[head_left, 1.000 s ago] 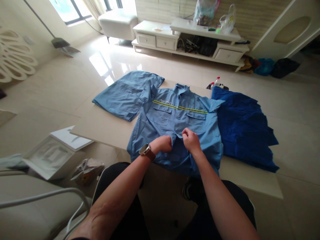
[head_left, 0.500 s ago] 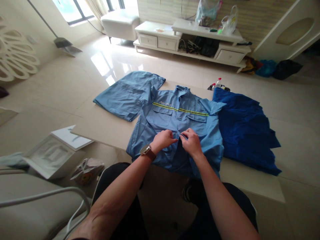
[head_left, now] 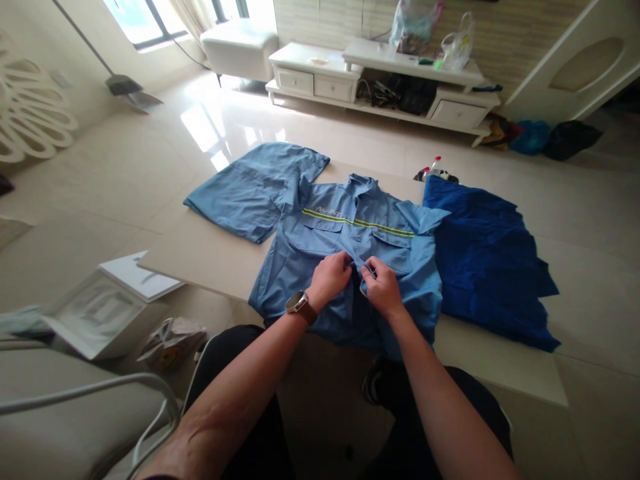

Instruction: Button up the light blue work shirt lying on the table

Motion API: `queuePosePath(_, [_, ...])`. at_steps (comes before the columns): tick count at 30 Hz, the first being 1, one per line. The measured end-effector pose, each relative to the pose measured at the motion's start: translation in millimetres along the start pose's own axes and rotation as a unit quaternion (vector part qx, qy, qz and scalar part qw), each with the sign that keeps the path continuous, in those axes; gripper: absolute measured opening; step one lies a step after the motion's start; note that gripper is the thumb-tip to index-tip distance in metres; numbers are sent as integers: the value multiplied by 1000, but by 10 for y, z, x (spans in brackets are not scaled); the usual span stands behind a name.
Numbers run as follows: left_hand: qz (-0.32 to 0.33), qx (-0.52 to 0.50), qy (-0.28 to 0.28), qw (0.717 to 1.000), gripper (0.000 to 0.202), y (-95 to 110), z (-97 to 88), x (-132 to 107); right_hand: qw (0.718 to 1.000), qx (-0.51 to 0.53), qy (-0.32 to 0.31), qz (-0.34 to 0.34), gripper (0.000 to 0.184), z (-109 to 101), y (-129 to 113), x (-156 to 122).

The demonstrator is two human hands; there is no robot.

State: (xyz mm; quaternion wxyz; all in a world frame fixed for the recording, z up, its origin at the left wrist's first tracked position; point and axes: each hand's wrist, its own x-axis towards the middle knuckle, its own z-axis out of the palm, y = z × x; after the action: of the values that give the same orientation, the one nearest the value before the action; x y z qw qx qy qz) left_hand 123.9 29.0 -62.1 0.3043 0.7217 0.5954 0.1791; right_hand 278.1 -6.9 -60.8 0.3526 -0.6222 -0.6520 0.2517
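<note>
A light blue work shirt (head_left: 320, 253) with a yellow chest stripe lies front up on the low beige table (head_left: 210, 257). My left hand (head_left: 330, 277), a watch on its wrist, pinches the left edge of the shirt's front opening below the chest pockets. My right hand (head_left: 383, 287) pinches the right edge of the same opening. The two hands nearly touch at the placket.
A second light blue garment (head_left: 250, 190) lies at the table's far left. A dark blue garment (head_left: 487, 257) covers the right side. Bottles (head_left: 434, 167) stand behind it. A white box (head_left: 107, 303) and a bag (head_left: 170, 340) sit on the floor at left.
Both hands have moved up the shirt's front opening, from near the hem to just under the pockets, and have come closer together.
</note>
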Motion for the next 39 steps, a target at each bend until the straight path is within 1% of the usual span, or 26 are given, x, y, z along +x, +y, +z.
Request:
queuePosePath(5, [10, -24, 9, 1000, 27, -6, 26, 41, 999, -5, 19, 34, 16, 40, 82, -6])
queuePosePath(8, [21, -23, 5, 999, 28, -7, 31, 45, 998, -34, 9, 54, 25, 41, 92, -21])
queuePosePath(10, [29, -16, 2, 999, 29, -5, 28, 35, 996, -66, 12, 59, 26, 28, 81, -30])
queuePosePath(13, [47, -3, -2, 999, 29, -3, 18, 13, 994, -90, 30, 48, 21, 7, 77, -32])
queuePosePath(16, [78, 6, -11, 997, 28, -8, 13, -6, 996, -70, 39, 25, 17, 14, 103, -27])
queuePosePath(19, [106, 16, -21, 994, 28, -12, 18, -12, 998, -52, 36, 25, 19, 45, 127, -26])
queuePosePath(23, [123, 27, -34, 991, 27, 0, 17, -9, 998, -56, 30, 31, 22, 64, 125, -17])
queuePosePath(27, [112, 25, -36, 993, 25, 22, 0, -12, 997, -77, 19, 22, 21, 56, 128, 3])
queuePosePath(32, [71, 6, -32, 997, 18, 32, 0, -17, 996, -84, 28, 0, 19, 58, 144, 2])
queuePosePath(39, [70, -30, -20, 997, 16, 7, 47, -8, 997, -64, 35, -34, 19, 42, 111, -29])
